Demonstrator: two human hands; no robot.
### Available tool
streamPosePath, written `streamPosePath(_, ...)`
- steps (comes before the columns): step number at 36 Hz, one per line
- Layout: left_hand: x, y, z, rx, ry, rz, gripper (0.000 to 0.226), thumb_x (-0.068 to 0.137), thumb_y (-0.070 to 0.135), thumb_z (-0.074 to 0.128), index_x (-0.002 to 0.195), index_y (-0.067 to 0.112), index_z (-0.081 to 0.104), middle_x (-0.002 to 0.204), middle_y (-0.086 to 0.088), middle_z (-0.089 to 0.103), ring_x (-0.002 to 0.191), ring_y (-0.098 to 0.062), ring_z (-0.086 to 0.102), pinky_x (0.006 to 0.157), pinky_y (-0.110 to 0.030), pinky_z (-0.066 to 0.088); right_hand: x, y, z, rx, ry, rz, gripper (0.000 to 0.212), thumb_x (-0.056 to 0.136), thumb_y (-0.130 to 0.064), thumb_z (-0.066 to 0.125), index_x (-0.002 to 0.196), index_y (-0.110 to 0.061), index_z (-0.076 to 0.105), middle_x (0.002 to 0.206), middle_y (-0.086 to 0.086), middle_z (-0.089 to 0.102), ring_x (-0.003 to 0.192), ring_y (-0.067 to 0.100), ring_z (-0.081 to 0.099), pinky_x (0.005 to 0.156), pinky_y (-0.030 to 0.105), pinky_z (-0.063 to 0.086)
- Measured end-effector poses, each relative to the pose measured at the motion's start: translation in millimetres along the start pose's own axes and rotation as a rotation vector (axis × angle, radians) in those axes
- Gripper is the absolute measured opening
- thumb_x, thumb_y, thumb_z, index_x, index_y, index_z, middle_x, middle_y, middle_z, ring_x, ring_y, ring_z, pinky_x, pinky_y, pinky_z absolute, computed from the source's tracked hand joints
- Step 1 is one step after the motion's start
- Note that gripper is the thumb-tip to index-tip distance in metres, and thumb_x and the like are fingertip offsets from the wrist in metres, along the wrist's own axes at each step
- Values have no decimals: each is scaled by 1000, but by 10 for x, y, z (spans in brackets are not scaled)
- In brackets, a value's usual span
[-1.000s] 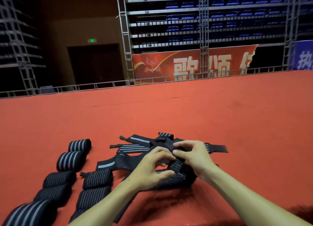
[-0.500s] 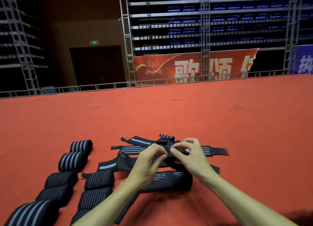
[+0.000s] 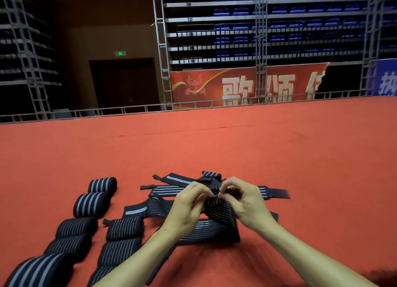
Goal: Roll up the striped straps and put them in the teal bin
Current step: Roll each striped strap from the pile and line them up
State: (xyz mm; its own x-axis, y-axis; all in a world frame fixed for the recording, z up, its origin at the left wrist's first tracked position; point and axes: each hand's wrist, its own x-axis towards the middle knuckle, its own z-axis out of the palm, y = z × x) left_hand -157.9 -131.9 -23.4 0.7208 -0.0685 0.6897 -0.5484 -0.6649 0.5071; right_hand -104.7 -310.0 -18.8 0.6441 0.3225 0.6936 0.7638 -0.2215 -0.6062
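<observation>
- Left hand (image 3: 189, 209) and right hand (image 3: 249, 205) meet over the middle of the pile, fingertips almost touching.
- Both hands have fingers curled, thumb and fingertips pinching the upper end of one black striped strap (image 3: 219, 211).
- The held strap is bunched between the hands. Its lower part drapes onto a flat strap beneath.
- The loose straps (image 3: 165, 190) lie tangled and overlapping on the red carpet (image 3: 300, 168), under and behind the hands.
- The rolled straps (image 3: 92, 204) sit in two rows left of the pile, close together or touching.
- A red banner (image 3: 236, 84) with white characters hangs behind the carpet's far edge.
</observation>
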Motion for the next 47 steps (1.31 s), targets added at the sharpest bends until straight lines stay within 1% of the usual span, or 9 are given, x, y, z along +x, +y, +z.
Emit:
streamPosePath(10, 74, 145, -45, -212, 85, -100, 40, 86, -4, 66, 102, 32, 66, 104, 11, 65, 92, -14, 67, 85, -26, 52, -4, 37, -53, 33, 1, -17, 33, 91, -29, 66, 104, -56, 53, 105, -32, 58, 101, 7, 49, 88, 15, 39)
streamPosePath(13, 139, 222, -102, -279, 130, -123, 39, 88, -9, 65, 104, 27, 67, 103, 5, 69, 92, -12, 69, 84, -22, 52, 32, 22, -97, 85, 19, -24, 18, 84, -44, 63, 100, -51, 61, 107, -25, 63, 109, 11, 54, 92, 31, 45)
streamPosePath(17, 228, 289, -172, -352, 152, -155, 33, 89, -8, 64, 106, 20, 68, 102, 2, 73, 89, -16, 71, 83, -25, 55, 116, -7, -128, 118, 24, -65, 21, 80, -24, 71, 95, -38, 68, 102, -16, 69, 99, 9, 65, 88, 29, 50)
streamPosePath(25, 415, 461, -257, -425, 179, -140, 34, 91, -10, 60, 108, 18, 67, 98, 9, 75, 86, -13, 71, 79, -31, 59, 283, -168, -161, 81, 105, -139, 27, 77, -24, 77, 101, -32, 69, 95, -25, 66, 87, 0, 64, 78, 17, 46)
streamPosePath(29, 488, 535, -318, -457, 137, -90, 38, 92, -9, 58, 115, 22, 61, 109, 7, 70, 86, -11, 70, 71, -27, 58, 428, -262, -245, 87, 159, -150, 30, 76, -11, 82, 103, -23, 73, 97, -13, 70, 91, 7, 68, 82, 30, 53)
streamPosePath(34, 456, 538, -295, -382, -5, -39, 55, 90, -9, 61, 127, 30, 50, 127, 9, 56, 96, 1, 63, 86, -21, 52, 615, -431, -362, 78, 208, -140, 33, 78, -13, 83, 109, -21, 74, 102, -7, 73, 97, 9, 69, 90, 36, 55)
streamPosePath(39, 348, 446, -184, -237, -105, -74, 65, 87, 5, 65, 137, 42, 45, 141, 11, 53, 130, -10, 51, 114, -43, 38, 740, -562, -529, 74, 191, -103, 42, 77, -18, 84, 117, -20, 72, 114, -3, 71, 109, 8, 66, 95, 25, 51)
streamPosePath(44, 260, 402, -116, -163, -162, -130, 71, 90, 0, 63, 145, 38, 38, 148, 13, 47, 136, -6, 46, 117, -43, 34, 828, -639, -689, 105, 159, -75, 50, 78, -3, 81, 123, -17, 68, 114, -5, 69, 95, 1, 67, 80, 12, 51)
streamPosePath(47, 184, 408, -107, -214, -225, -204, 80, 92, -5, 58, 140, 54, 34, 136, 3, 58, 119, -10, 61, 108, -42, 46, 883, -698, -827, 97, 175, -82, 52, 77, 0, 80, 126, -14, 66, 116, -4, 68, 98, 5, 67, 81, 12, 53)
